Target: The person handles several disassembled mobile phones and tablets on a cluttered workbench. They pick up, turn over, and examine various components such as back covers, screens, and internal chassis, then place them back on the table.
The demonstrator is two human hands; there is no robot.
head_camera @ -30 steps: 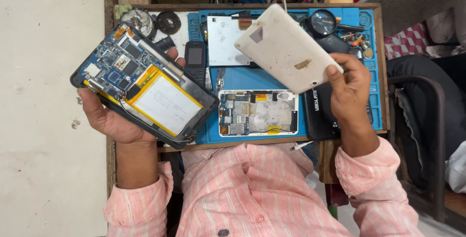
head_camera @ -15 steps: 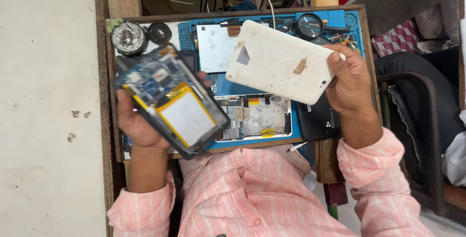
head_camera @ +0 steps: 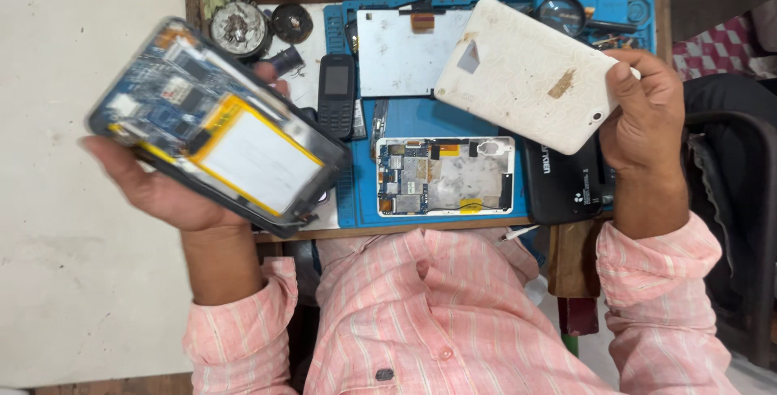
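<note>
Blue rubber repair mat (head_camera: 421,120) on the wooden desk (head_camera: 437,233). Left hand (head_camera: 162,193) cups the opened black tablet body (head_camera: 218,124), battery up, fingers curled beneath. Right hand (head_camera: 643,108) pinches the white plastic back cover (head_camera: 526,71) by one edge. Best to keep the board level, fingers off circuitry.

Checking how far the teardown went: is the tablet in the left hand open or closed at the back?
Open. The tablet in the left hand shows its bare circuit board and battery; the right hand holds the white back cover apart.
</note>
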